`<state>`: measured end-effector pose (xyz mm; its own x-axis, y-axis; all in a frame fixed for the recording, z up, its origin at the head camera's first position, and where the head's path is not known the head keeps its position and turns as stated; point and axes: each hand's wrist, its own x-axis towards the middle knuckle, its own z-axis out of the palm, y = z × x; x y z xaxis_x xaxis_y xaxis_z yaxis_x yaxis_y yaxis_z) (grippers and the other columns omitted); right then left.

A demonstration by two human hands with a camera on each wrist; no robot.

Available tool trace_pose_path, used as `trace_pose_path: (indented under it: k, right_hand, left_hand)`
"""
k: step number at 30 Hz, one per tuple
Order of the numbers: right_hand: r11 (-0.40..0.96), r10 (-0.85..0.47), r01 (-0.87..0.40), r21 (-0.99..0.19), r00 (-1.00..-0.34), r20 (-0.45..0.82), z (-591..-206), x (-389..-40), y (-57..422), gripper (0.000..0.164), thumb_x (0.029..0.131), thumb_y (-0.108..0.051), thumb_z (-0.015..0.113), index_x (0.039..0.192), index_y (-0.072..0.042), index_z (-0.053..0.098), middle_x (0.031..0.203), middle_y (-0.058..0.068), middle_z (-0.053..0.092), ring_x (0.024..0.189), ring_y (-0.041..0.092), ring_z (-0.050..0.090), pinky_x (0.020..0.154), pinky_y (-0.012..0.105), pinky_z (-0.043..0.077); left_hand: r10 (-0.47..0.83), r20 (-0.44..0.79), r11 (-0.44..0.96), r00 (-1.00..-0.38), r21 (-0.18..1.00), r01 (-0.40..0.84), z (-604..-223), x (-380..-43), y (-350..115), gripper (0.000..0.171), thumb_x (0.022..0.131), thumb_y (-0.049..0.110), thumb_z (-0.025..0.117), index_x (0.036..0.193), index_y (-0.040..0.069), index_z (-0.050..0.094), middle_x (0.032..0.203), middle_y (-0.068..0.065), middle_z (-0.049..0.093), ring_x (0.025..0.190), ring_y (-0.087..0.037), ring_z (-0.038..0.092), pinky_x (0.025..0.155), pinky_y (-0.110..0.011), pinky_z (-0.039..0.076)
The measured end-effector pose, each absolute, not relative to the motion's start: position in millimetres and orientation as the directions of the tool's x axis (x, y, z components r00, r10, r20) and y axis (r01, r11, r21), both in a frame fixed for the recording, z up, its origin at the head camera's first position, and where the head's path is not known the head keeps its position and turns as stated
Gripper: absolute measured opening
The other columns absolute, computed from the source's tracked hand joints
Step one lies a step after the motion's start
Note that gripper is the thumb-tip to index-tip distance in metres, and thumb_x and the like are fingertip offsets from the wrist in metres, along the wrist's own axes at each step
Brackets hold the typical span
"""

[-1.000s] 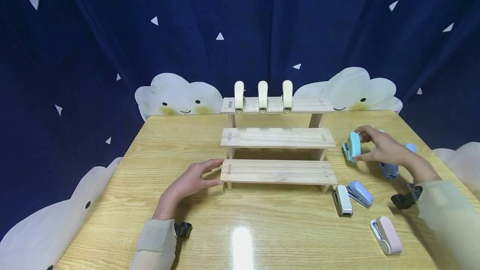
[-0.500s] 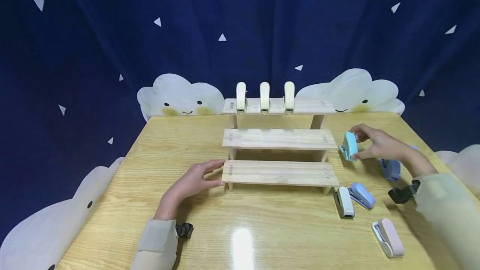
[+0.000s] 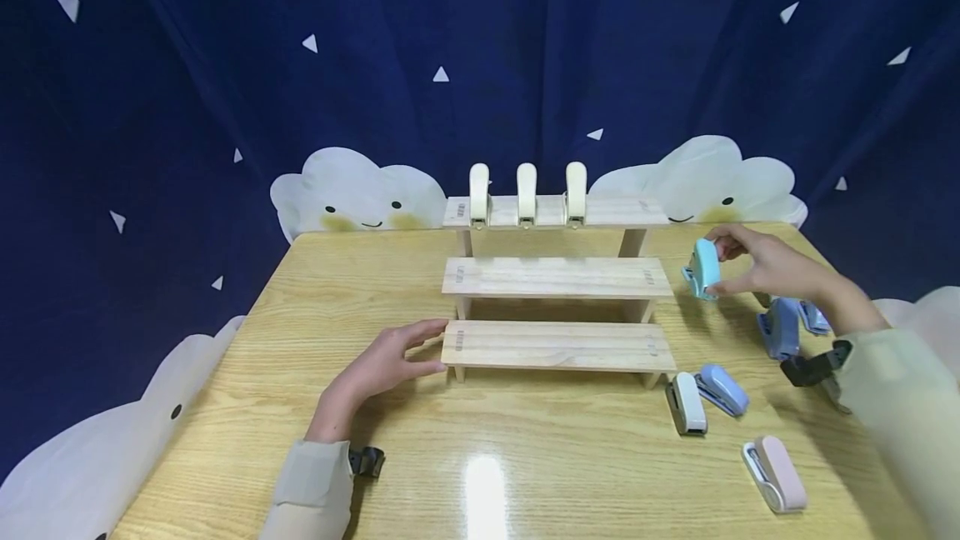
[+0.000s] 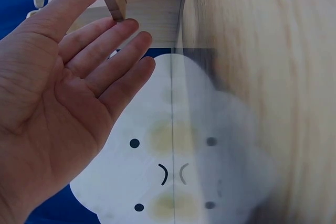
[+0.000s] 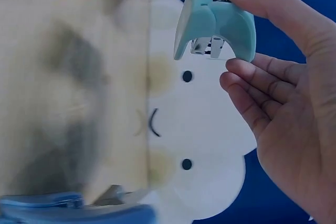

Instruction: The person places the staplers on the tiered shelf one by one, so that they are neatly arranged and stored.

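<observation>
My right hand (image 3: 772,265) pinches a turquoise stapler (image 3: 704,270) between thumb and fingers, held off the table to the right of the wooden rack. In the right wrist view the turquoise stapler (image 5: 218,22) shows its open end, thumb on one side and fingertips on the other. At the left end of the rack's lowest step (image 3: 558,346), my left hand (image 3: 386,365) has its fingers extended and holds nothing. The left wrist view shows that palm (image 4: 63,108) with fingertips right by the wood. Three cream staplers (image 3: 527,194) stand in a row on the top step.
Right of the rack lie a white stapler (image 3: 687,403), a light blue stapler (image 3: 722,390) and a pink stapler (image 3: 776,473). Darker blue staplers (image 3: 780,329) sit under my right forearm, partly hidden. A navy curtain (image 3: 480,48) with cloud shapes hangs behind the table.
My right hand has lifted the turquoise stapler upward and slightly away, uncovering more of the blue staplers beneath the forearm. The left hand has stayed by the rack.
</observation>
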<state>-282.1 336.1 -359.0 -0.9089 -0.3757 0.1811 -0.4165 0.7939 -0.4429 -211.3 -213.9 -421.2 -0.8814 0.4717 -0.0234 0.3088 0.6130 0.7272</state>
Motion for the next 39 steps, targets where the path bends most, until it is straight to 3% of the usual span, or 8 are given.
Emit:
trace_pose_path:
  k: [7, 14, 26, 33, 39]
  right_hand:
    - [0.793, -0.362, -0.423, -0.437, -0.906, 0.219, -330.7, -291.1, 332.1, 0.076, 0.065, -0.017, 0.091, 0.126, 0.001, 0.05, 0.106, 0.012, 0.059, 0.088, -0.012, 0.047, 0.077, -0.004, 0.035]
    - [0.823, -0.322, -0.37, -0.431, -0.929, 0.181, -294.4, -297.9, 323.5, 0.078, 0.071, -0.022, 0.088, 0.133, -0.003, 0.045, 0.115, 0.014, 0.056, 0.089, -0.012, 0.045, 0.075, 0.001, 0.032]
    - [0.76, -0.404, -0.472, -0.446, -0.882, 0.244, -258.4, -314.9, 276.6, 0.074, 0.074, -0.017, 0.086, 0.135, -0.006, 0.046, 0.114, 0.008, 0.056, 0.095, -0.007, 0.047, 0.079, 0.007, 0.035]
    - [0.737, -0.436, -0.512, -0.441, -0.859, 0.268, -257.2, -321.6, 249.8, 0.071, 0.073, -0.016, 0.086, 0.132, -0.004, 0.048, 0.111, 0.009, 0.058, 0.095, 0.001, 0.05, 0.081, 0.009, 0.036]
    - [0.734, -0.468, -0.533, -0.421, -0.846, 0.256, -257.1, -324.9, 232.6, 0.074, 0.073, -0.018, 0.087, 0.133, -0.003, 0.048, 0.113, 0.014, 0.059, 0.104, 0.022, 0.055, 0.085, 0.014, 0.039]
  left_hand:
    - [0.472, -0.021, 0.611, -0.881, 0.728, 0.309, -422.0, -211.5, -214.5, 0.07, 0.088, 0.034, 0.073, 0.148, 0.016, 0.043, 0.151, -0.005, 0.047, 0.138, -0.031, 0.047, 0.115, -0.049, 0.039]
    - [0.478, -0.029, 0.607, -0.878, 0.733, 0.307, -423.3, -211.3, -215.1, 0.071, 0.087, 0.033, 0.073, 0.149, 0.016, 0.042, 0.151, -0.006, 0.047, 0.139, -0.031, 0.047, 0.116, -0.049, 0.039]
    - [0.494, -0.016, 0.607, -0.869, 0.723, 0.331, -421.4, -212.7, -213.5, 0.069, 0.088, 0.031, 0.072, 0.148, 0.015, 0.043, 0.15, -0.008, 0.049, 0.138, -0.032, 0.047, 0.115, -0.049, 0.039]
    - [0.485, -0.019, 0.609, -0.874, 0.725, 0.322, -422.3, -212.7, -213.1, 0.068, 0.088, 0.03, 0.073, 0.148, 0.015, 0.043, 0.15, -0.008, 0.049, 0.138, -0.032, 0.047, 0.115, -0.049, 0.039]
    - [0.482, -0.022, 0.611, -0.876, 0.725, 0.318, -422.8, -211.8, -214.4, 0.069, 0.088, 0.032, 0.072, 0.148, 0.016, 0.043, 0.15, -0.008, 0.049, 0.138, -0.032, 0.048, 0.115, -0.049, 0.04]
